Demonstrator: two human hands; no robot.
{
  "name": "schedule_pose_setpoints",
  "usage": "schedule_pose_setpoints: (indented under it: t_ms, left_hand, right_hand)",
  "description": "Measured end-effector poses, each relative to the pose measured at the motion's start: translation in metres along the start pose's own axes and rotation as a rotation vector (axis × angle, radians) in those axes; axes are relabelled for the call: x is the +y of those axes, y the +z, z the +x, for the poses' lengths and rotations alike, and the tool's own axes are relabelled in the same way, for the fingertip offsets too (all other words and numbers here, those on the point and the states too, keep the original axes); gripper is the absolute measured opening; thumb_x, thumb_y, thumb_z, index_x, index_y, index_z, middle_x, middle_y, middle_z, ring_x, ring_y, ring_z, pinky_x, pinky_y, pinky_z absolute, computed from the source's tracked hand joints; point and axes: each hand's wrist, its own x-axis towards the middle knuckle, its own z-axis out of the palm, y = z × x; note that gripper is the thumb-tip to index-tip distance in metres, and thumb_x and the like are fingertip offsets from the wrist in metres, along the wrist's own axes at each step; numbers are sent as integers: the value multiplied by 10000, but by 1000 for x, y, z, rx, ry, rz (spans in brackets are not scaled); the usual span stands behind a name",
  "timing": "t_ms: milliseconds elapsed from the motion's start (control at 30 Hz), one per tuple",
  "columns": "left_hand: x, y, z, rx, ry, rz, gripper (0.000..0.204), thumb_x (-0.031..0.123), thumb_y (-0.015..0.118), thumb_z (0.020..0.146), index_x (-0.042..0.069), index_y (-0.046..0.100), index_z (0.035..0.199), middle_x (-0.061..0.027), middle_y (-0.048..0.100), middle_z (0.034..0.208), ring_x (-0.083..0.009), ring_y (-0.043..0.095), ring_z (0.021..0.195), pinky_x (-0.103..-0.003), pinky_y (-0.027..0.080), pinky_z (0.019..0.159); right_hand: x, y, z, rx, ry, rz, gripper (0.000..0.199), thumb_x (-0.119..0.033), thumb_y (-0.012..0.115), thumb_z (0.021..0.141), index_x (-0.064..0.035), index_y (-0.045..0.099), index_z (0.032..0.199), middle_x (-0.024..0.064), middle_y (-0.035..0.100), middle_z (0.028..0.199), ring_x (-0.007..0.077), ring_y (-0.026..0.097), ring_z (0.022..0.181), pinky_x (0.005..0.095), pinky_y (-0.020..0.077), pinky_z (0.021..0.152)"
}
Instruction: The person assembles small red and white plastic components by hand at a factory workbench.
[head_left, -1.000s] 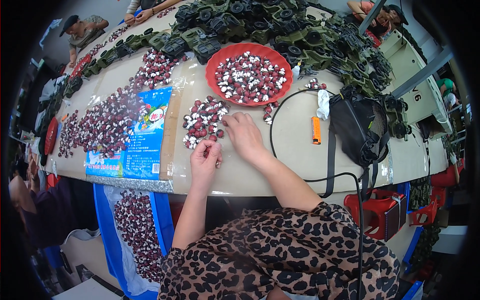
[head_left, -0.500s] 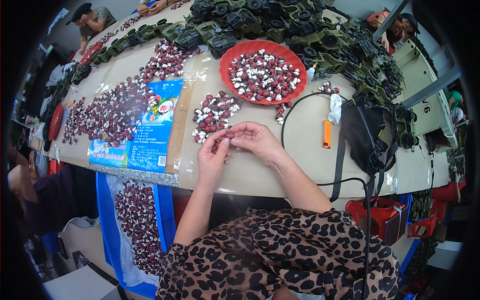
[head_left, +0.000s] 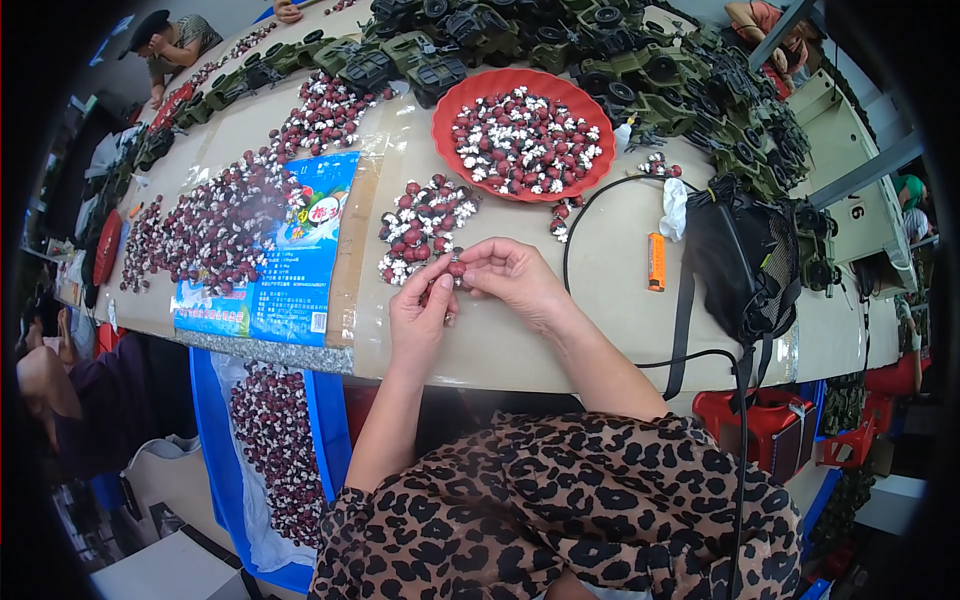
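Note:
Between the fingertips of both my hands is a small dark-red ball piece [head_left: 456, 270], held just above the table's near side. My left hand [head_left: 421, 312] pinches it from the left, thumb up. From the other side my right hand [head_left: 511, 280] closes thumb and forefinger on it. More red showing at the left fingers may be another piece; I cannot make it out. Right beyond my hands lies a small heap of red, white and black pieces [head_left: 425, 222]. Farther off, a red scalloped bowl [head_left: 447, 135] is filled with the same kind of pieces.
A larger pile of pieces [head_left: 235, 215] spreads over a blue printed sheet [head_left: 292, 300]. Green toy vehicles [head_left: 650, 75] crowd the far side. At right lie an orange lighter [head_left: 656, 262], crumpled tissue [head_left: 673, 210], a black mesh bag [head_left: 740, 270] and a cable. A blue crate [head_left: 207, 430] stands below.
Both hands stay together at the piece, with only slight finger movement. The view has shifted a little. At the far edge, one co-worker's hands have partly left the view.

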Motion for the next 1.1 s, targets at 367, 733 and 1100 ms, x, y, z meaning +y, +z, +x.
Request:
schedule_pose_setpoints:
  t_ms: [367,733,1100]
  left_hand:
    - [-4,-4,1,-12,-19,-41,220,86,480,856,9,542,1053,8,519,712,-28,439,547,-161,351,453]
    - [-3,-2,2,-7,-50,-82,191,94,475,861,2,540,1016,4,501,662,-39,445,539,-169,350,443]
    - [-5,-3,1,-1,-8,-77,193,95,474,861,0,534,1018,0,500,666,-42,447,546,-172,356,458]
  right_hand:
    - [2,0,0,-6,10,27,200,-56,606,760,7,544,940,39,595,808,57,546,676,174,451,593]
    - [2,-1,-1,-11,27,20,183,-84,602,776,7,556,928,37,595,775,57,542,632,171,456,573]
    - [2,-2,-2,-4,52,43,164,-84,575,795,8,575,931,50,593,768,84,557,637,191,475,608]
